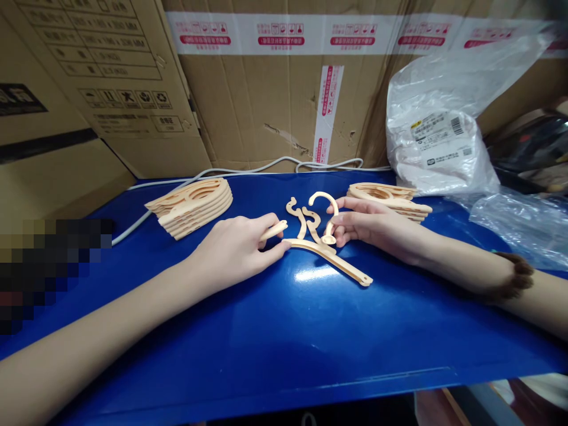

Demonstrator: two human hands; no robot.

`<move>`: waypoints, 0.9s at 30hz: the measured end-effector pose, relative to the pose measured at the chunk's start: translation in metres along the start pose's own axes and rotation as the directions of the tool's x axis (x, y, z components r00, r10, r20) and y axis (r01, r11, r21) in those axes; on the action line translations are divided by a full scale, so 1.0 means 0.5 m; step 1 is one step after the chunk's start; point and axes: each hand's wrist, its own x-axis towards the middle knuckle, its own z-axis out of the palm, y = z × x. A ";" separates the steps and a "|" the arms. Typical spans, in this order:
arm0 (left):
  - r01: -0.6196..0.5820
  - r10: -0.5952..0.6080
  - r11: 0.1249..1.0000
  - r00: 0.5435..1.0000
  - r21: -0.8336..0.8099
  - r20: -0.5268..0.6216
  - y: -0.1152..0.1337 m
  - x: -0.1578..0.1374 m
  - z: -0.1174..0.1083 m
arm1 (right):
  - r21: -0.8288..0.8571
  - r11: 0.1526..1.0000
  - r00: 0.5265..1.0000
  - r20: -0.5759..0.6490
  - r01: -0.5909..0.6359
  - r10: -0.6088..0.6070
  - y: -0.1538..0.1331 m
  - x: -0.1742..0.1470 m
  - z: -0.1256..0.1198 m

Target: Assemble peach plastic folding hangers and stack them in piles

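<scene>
My left hand is closed around a beige plastic hanger arm, only its end showing past the fingers. Its fingertips also meet the end of a second, longer hanger arm that slants across the blue table. My right hand pinches a beige hanger hook, curved end up and round base down by the longer arm. Between the hands lie two small curved beige pieces, partly overlapping. Where the parts meet, I cannot tell whether they are joined.
Stacks of beige folded hanger pieces stand at left and right on the blue table. A white cable runs along the back, before cardboard boxes. A plastic bag sits back right, with clear wrap beside it.
</scene>
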 end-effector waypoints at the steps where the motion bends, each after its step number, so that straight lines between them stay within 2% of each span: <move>1: -0.009 0.009 1.000 1.000 -0.004 0.009 -0.001 0.001 0.002 | 0.001 1.000 1.000 -0.003 0.001 -0.001 0.000 0.000 0.000; 7: -0.039 0.041 0.999 0.997 -0.026 0.058 0.002 0.002 0.009 | -0.010 1.000 1.000 -0.018 0.012 -0.012 -0.001 0.000 0.002; 15: -0.015 0.017 0.987 1.000 -0.157 0.010 0.016 -0.003 0.005 | -0.009 1.000 1.000 -0.017 0.008 -0.008 -0.002 0.003 0.002; 27: -0.106 0.103 0.984 0.994 -0.144 -0.028 0.018 -0.010 0.007 | -0.002 1.000 0.995 -0.099 -0.007 0.007 -0.003 -0.001 0.008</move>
